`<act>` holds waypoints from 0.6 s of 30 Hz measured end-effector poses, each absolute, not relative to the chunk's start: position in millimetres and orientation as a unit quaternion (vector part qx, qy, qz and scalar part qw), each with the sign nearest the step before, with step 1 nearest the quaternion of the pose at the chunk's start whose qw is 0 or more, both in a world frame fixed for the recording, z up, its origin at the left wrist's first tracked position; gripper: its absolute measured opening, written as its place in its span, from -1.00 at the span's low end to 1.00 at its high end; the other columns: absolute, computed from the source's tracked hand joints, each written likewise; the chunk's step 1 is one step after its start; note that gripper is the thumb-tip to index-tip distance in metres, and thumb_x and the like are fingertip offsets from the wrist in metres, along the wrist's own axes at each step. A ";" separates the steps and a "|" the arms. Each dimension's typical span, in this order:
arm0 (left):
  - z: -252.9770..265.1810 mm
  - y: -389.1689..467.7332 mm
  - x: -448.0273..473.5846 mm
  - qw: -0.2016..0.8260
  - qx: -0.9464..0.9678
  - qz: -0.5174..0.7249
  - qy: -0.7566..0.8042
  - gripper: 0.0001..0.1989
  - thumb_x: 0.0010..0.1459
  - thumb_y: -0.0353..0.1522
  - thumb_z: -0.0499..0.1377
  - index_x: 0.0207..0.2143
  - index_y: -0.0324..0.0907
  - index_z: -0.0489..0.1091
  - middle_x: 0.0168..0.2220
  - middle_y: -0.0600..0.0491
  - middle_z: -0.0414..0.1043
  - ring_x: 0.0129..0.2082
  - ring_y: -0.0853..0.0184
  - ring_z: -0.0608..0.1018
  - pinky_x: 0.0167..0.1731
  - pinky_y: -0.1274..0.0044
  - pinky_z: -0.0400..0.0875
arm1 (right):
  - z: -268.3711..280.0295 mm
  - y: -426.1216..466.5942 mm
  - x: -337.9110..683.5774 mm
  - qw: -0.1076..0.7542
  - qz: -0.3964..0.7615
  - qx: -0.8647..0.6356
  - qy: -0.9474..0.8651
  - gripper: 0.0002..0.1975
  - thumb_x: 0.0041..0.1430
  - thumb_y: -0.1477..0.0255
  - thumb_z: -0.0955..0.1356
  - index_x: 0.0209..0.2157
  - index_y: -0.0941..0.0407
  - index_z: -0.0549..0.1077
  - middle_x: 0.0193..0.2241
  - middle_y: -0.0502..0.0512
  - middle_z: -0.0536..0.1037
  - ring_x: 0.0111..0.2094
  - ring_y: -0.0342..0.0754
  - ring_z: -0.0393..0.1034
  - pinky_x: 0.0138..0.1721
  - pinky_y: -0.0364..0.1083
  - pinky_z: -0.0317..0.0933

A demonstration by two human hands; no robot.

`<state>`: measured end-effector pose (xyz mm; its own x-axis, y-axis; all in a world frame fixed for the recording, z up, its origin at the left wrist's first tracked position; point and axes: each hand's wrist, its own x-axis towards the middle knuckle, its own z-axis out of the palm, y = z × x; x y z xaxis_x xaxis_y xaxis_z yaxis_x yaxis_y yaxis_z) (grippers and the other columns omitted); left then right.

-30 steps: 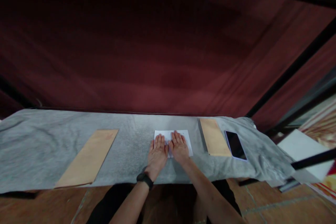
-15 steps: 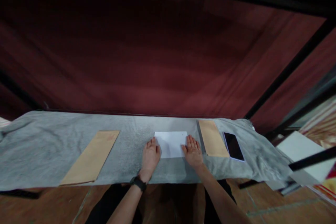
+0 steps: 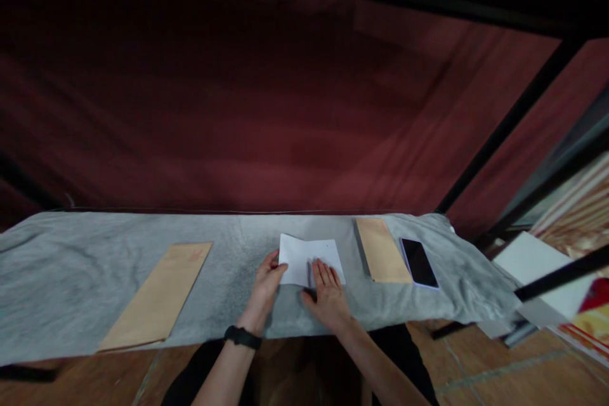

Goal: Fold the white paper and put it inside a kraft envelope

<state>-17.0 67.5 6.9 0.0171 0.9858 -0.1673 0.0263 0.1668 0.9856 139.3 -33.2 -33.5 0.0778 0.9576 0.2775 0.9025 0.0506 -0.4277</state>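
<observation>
A sheet of white paper [image 3: 297, 258] lies on the grey cloth in front of me, its left part lifted and bent up along the middle. My left hand [image 3: 267, 280] pinches the paper's left edge, thumb on top and fingers behind. My right hand [image 3: 327, 297] rests flat on the lower right part of the sheet, fingers stretched out and holding nothing. To the right of that hand is a stack of brown paper envelopes or bags [image 3: 383, 252], and a larger flat brown paper bag [image 3: 159, 298] lies off to the left.
A phone [image 3: 419, 263] with a pale purple case lies right of the brown stack. The grey cloth [image 3: 228, 273] covers a long narrow table. Behind it hangs a dark red fabric wall [image 3: 285, 139] with black frame bars. White panels [image 3: 533, 263] stand at the far right.
My left hand has gone from lying flat to pinching the paper and raising its left side. My right hand has slid left and nearer to me on the sheet. The view has shifted slightly.
</observation>
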 end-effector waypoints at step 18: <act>-6.6 61.7 -12.5 0.508 0.569 0.425 0.488 -0.13 0.05 -0.46 0.15 0.39 -0.26 -0.12 -0.17 -0.05 0.61 -0.31 0.19 0.64 -0.25 0.37 0.55 | -9.6 -20.7 133.2 0.612 0.530 -0.530 -0.253 -0.69 0.27 0.33 0.19 -0.14 0.15 0.48 -0.18 0.32 0.64 -0.15 0.14 0.58 -0.13 0.15 0.45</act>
<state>-12.5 61.7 -6.6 0.1620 0.9867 -0.0116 0.1227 -0.0085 0.9924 133.2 -20.7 -9.6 0.3102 0.9164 -0.2528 -0.3802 -0.1242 -0.9165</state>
